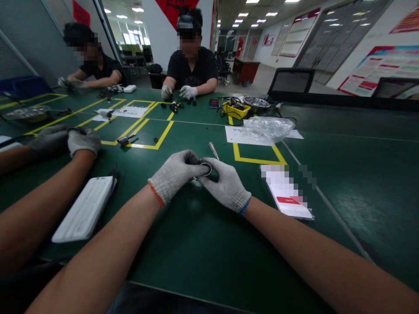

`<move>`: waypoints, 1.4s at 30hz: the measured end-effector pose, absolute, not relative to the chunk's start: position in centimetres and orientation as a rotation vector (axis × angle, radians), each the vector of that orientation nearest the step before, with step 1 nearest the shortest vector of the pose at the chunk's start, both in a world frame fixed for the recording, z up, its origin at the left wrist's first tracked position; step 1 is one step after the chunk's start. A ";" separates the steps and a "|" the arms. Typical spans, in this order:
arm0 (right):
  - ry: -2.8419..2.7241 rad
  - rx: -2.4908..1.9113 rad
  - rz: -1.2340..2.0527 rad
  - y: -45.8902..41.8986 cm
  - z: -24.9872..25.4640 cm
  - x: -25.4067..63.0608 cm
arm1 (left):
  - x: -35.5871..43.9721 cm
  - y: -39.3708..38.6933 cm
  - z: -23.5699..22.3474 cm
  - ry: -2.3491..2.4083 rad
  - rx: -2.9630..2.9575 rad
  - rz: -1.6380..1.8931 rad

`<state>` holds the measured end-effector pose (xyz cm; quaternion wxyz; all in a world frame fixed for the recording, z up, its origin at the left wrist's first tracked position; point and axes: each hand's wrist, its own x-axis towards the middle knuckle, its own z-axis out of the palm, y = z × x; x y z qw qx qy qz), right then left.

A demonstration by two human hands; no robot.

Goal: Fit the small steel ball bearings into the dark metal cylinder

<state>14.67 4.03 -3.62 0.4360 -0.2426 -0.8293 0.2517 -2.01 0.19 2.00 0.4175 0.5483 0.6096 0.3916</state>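
Observation:
Both my hands wear white knit gloves and meet over the green table (203, 257). A small metal ring (206, 169) sits between them, its round opening facing up toward me. My left hand (178, 172) pinches the ring's left side with thumb and fingers. On the other side, my right hand (224, 181) grips it, fingers curled around. Several tiny shiny pieces (195, 185) lie on the table just below the gloves; their kind is too small to make out. Just beyond my fingers is a slim metal-handled tool (214, 150), its lower end hidden behind my right hand.
A phone (288, 194) lies to the right, a white power bank (85, 209) to the left. Next to me on the left are a co-worker's gloved hands (83, 141). Farther off are a metal cylindrical part (126, 139), a plastic bag (268, 128) and a yellow tray (235, 111).

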 end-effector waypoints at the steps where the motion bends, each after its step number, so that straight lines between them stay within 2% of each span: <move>1: -2.064 -0.609 0.619 4.0 -3.6 14.7 | -2.1 0.2 1.9 1.511 1.365 0.988; 12: -2.038 -0.630 0.582 4.0 -3.9 14.8 | -2.1 0.4 0.9 1.283 1.149 1.057; 27: -2.071 -0.609 0.553 4.1 -3.9 14.8 | -1.3 -0.3 2.9 1.764 1.665 0.924; 35: -2.019 -0.662 0.621 4.0 -3.9 14.7 | -2.8 0.5 2.2 1.603 1.546 0.982; 39: -1.956 -0.675 0.669 4.2 -3.9 14.6 | -4.1 1.1 1.5 1.951 1.879 0.683; 42: -1.909 -0.699 0.701 4.5 -4.0 14.6 | -4.6 1.2 0.9 1.932 1.951 0.439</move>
